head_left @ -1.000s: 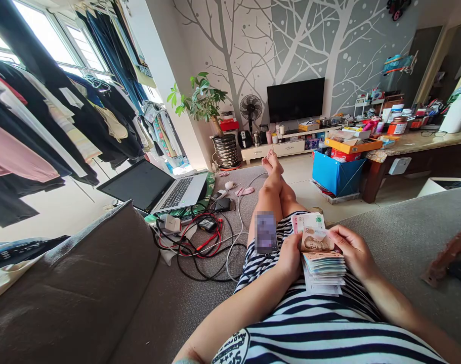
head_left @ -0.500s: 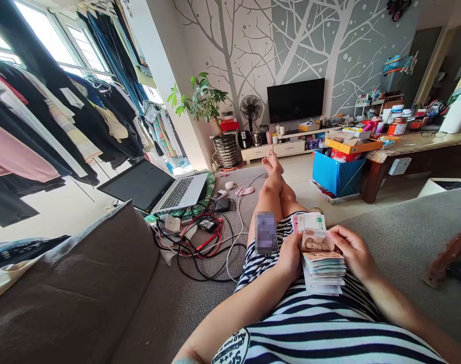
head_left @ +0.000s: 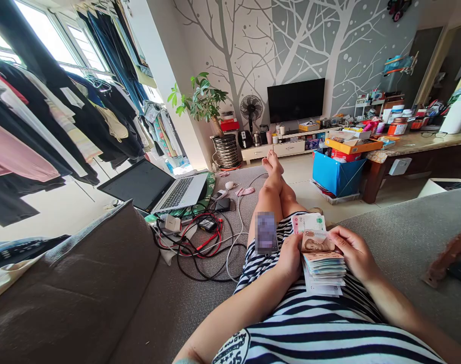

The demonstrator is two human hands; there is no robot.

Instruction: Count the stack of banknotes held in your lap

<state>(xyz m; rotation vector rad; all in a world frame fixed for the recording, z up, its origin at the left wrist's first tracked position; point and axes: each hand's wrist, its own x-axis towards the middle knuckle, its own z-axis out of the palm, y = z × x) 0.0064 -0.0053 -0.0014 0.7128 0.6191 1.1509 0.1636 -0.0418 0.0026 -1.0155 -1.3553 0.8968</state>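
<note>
A thick wad of banknotes (head_left: 325, 273) rests at my lap, its edges fanned in layers. On top, a brown 20 banknote (head_left: 318, 243) is stretched between both hands. My left hand (head_left: 291, 258) is closed with its thumb at the note's left side; most of its fingers are hidden. At the other side, my right hand (head_left: 353, 252) pinches the note's upper right corner. Just beyond lies a green-and-white 50 banknote (head_left: 308, 222), with a pinkish note edge at its left. A phone (head_left: 266, 232) with a blurred screen lies on my thigh, left of the notes.
An open laptop (head_left: 177, 194) sits on the grey sofa (head_left: 215, 288) at left, near tangled cables (head_left: 200, 247) and chargers. A brown cushion (head_left: 82, 283) fills the lower left. To the right stand a blue bin (head_left: 338, 174) and a cluttered table (head_left: 423, 141).
</note>
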